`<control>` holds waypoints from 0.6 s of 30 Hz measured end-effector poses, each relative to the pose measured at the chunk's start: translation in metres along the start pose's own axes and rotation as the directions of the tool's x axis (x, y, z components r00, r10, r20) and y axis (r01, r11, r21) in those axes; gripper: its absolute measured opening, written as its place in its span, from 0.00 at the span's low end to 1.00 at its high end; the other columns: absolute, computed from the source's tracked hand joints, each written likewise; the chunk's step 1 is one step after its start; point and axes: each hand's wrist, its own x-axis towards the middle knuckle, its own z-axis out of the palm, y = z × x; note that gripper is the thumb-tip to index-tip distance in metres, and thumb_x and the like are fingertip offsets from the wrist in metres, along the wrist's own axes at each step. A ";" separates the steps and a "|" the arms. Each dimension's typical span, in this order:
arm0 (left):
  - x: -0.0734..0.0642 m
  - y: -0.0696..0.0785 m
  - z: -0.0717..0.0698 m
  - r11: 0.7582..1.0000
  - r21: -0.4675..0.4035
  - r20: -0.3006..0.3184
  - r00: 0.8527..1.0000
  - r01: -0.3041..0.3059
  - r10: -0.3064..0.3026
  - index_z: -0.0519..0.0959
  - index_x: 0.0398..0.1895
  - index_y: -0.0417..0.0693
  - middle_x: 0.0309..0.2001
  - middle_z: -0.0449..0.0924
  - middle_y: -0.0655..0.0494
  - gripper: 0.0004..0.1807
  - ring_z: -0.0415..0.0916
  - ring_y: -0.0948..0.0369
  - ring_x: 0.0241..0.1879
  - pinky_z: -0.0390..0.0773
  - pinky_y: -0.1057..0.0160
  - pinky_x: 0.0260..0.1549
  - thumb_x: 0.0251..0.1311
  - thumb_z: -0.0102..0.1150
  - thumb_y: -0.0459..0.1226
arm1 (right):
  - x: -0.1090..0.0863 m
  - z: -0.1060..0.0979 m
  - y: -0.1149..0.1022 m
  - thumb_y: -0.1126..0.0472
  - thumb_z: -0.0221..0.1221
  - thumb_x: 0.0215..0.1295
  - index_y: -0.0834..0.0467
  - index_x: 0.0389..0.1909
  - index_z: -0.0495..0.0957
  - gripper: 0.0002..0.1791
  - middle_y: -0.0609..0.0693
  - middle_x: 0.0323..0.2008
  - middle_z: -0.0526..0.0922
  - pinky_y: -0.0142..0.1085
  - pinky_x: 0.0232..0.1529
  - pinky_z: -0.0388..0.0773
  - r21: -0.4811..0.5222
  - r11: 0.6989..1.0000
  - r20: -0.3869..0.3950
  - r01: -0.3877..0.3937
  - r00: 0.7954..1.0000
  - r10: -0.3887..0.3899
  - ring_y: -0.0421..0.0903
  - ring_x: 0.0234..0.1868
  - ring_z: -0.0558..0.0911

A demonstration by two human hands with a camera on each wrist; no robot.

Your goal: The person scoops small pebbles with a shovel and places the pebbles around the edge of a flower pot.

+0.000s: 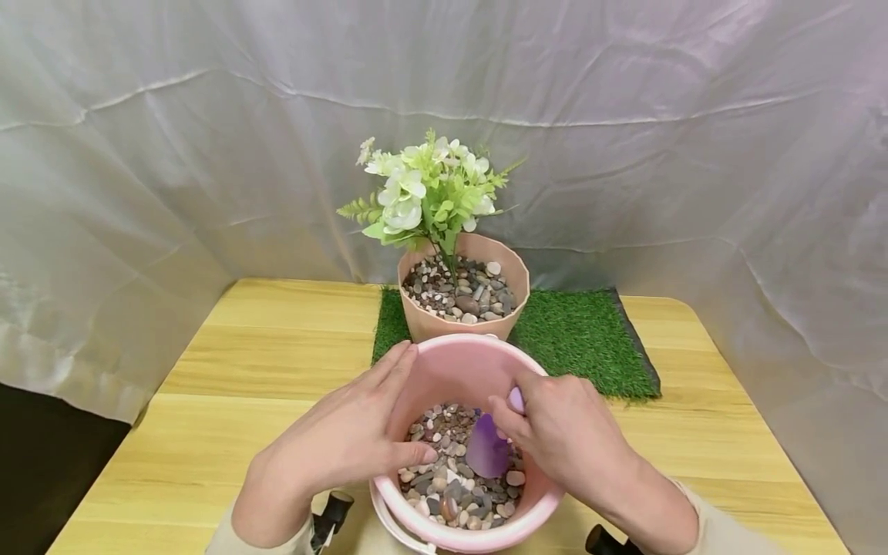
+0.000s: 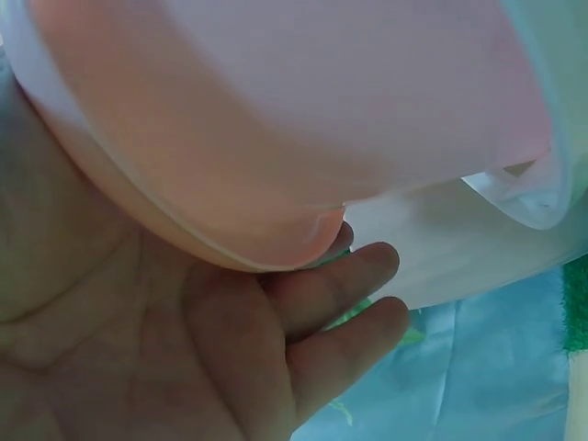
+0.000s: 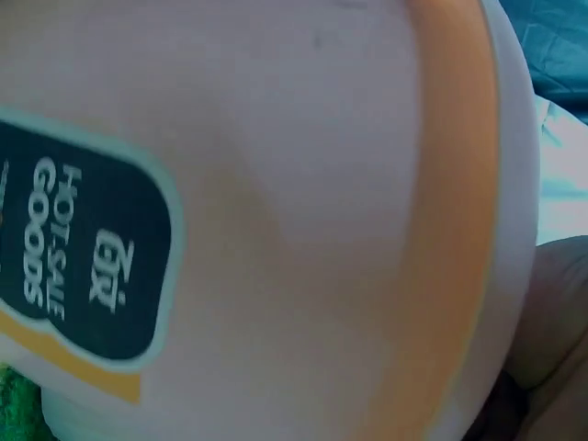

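A pink bucket (image 1: 469, 348) holds many small pebbles (image 1: 451, 493) of mixed colours. My left hand (image 1: 354, 424) rests on the bucket's left rim, its fingers along the outside and its thumb reaching over the inside. Those fingers look fairly straight in the left wrist view, where the palm lies against the bucket's edge. With my right hand (image 1: 572, 424) I grip the handle of a purple toy shovel (image 1: 488, 447); its blade is down among the pebbles inside the bucket. The right wrist view shows mostly the bucket's outer wall (image 3: 303, 230), and the shovel is hidden there.
Just behind the bucket stands a peach flowerpot (image 1: 461, 327) with pebbles and white artificial flowers (image 1: 437, 185). It sits on a green turf mat (image 1: 576, 339) on the wooden table (image 1: 229, 370). Grey cloth (image 1: 277, 154) surrounds the table. The bucket's white handle (image 1: 402, 536) hangs down in front.
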 end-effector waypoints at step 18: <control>0.000 0.001 0.002 0.991 0.120 -0.062 0.996 -0.051 0.059 0.48 0.86 0.41 0.86 0.46 0.42 0.60 0.49 0.47 0.84 0.57 0.44 0.80 0.63 0.65 0.63 | -0.001 0.003 0.005 0.50 0.64 0.72 0.45 0.18 0.66 0.23 0.36 0.13 0.66 0.31 0.17 0.66 0.059 0.995 0.052 -0.082 0.995 0.079 0.37 0.16 0.68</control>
